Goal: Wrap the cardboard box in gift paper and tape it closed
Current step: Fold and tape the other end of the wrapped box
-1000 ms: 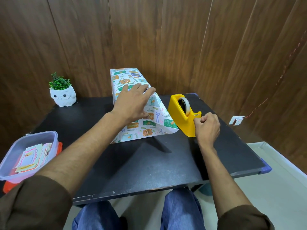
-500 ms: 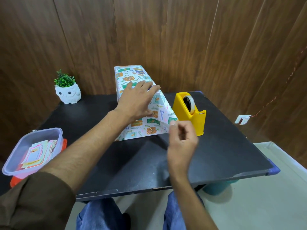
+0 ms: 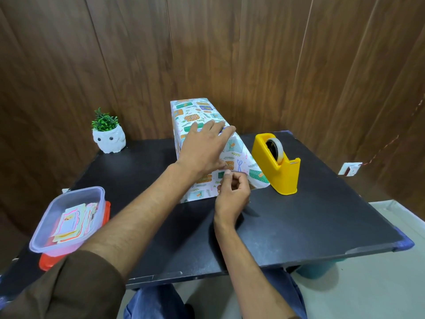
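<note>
The box wrapped in white patterned gift paper [image 3: 195,113] lies lengthwise in the middle of the black table [image 3: 299,222]. Its near end is an unfolded paper flap [image 3: 255,176] sloping down to the tabletop. My left hand [image 3: 204,148] presses flat on the paper, fingers straight, holding the fold down. My right hand [image 3: 232,194] hovers at the flap just below the left thumb, fingertips pinched together; a tape piece there is too small to make out. A yellow tape dispenser [image 3: 280,169] with a clear roll stands right of the box.
A white owl pot with a green plant [image 3: 109,137] stands at the back left. A clear tub of paper cards [image 3: 69,217] on an orange lid sits at the front left edge. Wood panel walls close in behind. My knees show below the near table edge.
My right hand left the dispenser's cutter and came leftward to the paper flap under my left hand. My left hand has stayed pressed on the paper.
</note>
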